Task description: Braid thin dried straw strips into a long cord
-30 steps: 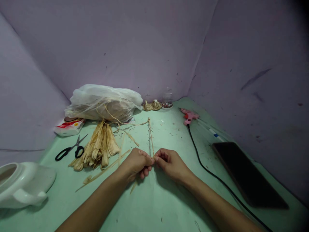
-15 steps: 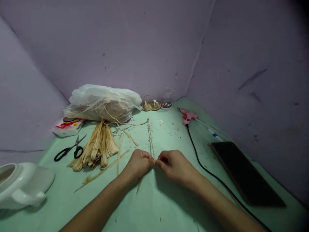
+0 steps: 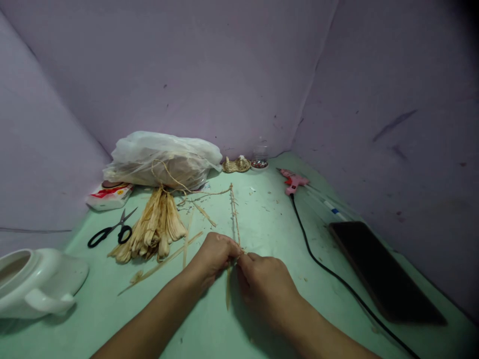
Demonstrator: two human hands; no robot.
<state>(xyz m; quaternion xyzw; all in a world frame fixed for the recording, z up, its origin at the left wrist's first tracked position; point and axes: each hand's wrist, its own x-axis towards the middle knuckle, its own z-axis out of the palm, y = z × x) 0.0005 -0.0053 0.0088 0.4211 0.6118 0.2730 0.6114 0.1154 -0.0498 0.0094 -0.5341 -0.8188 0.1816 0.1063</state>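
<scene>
A thin braided cord point(image 3: 235, 214) of tan fibre runs from a point on the table toward me and ends between my two hands. My left hand point(image 3: 218, 255) pinches its near end. My right hand point(image 3: 265, 284) is closed against the left fingertips, pinching the fibre there. A loose flat strip point(image 3: 228, 289) hangs down below the hands. Left of them lies a tied bundle of dried fibre strips point(image 3: 155, 229), with a few single strips point(image 3: 164, 260) beside it.
Black-handled scissors point(image 3: 112, 229), a white ceramic vessel point(image 3: 41, 284) and a tissue pack point(image 3: 110, 197) are on the left. A plastic bag point(image 3: 164, 157), woven piece point(image 3: 236, 164) and bead dish point(image 3: 259, 164) stand behind. Right: pink glue gun point(image 3: 295, 182), its black cable point(image 3: 322, 267), dark tablet point(image 3: 385, 271).
My right hand has moved down and turned over, its knuckles now facing up. The loose strip below the hands has swung to the right. The view has shifted slightly.
</scene>
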